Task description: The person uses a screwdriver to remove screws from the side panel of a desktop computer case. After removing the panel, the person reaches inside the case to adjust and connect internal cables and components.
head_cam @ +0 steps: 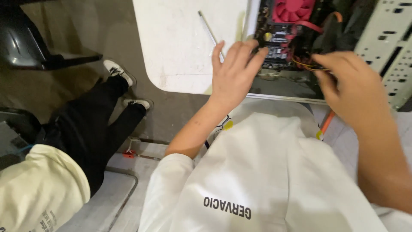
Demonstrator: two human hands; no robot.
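While the left hand (234,73) lies spread open with its fingertips on the circuit board (279,38) inside the open computer case (386,38), the right hand (349,86) pinches some thin yellow wires (310,65) just beside it. A red fan (294,9) sits above both hands. A thin metal rod (209,29) lies on the white table (180,47), near the left hand.

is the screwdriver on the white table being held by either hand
No: the screwdriver lies loose on the white table, beside the left hand.
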